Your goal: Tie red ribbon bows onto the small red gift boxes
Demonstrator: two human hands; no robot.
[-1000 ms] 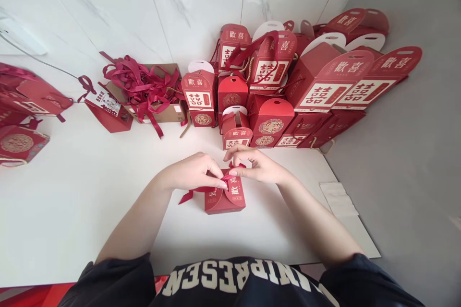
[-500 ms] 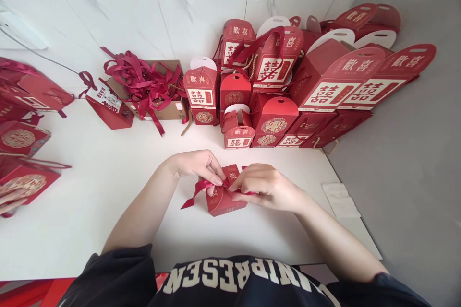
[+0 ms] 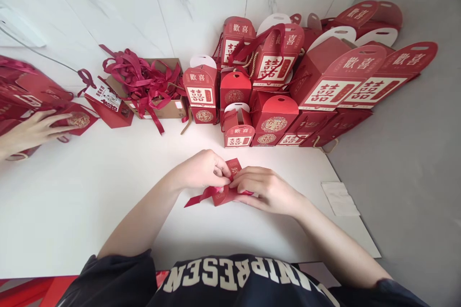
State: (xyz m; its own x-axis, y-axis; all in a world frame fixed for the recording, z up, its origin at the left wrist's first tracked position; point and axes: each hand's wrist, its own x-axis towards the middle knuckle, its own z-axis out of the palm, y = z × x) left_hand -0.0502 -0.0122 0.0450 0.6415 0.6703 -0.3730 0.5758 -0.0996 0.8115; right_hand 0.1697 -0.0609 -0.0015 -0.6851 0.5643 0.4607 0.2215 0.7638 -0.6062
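Note:
A small red gift box [image 3: 222, 197] with gold lettering rests on the white table in front of me, partly covered by my hands. A dark pink ribbon [image 3: 200, 197] crosses its top, and one loose end trails to the left. My left hand [image 3: 208, 172] pinches the ribbon over the box's middle. From the other side, my right hand [image 3: 268, 188] also grips the ribbon, its fingertips close to the left ones. A piece of ribbon shows under the right fingers. The exact knot or loop between the fingertips is hidden.
Red gift boxes [image 3: 275, 117] stand stacked along the back right. A cardboard box [image 3: 162, 111] overflows with ribbons at the back. At left, another person's hand [image 3: 39, 127] touches a red box [image 3: 81, 120]. White paper [image 3: 340, 198] lies near the table's right edge.
The small box has turned and tilted under my hands, and its front face shows less. The other person's hand has moved up and away from the front left, with a red box.

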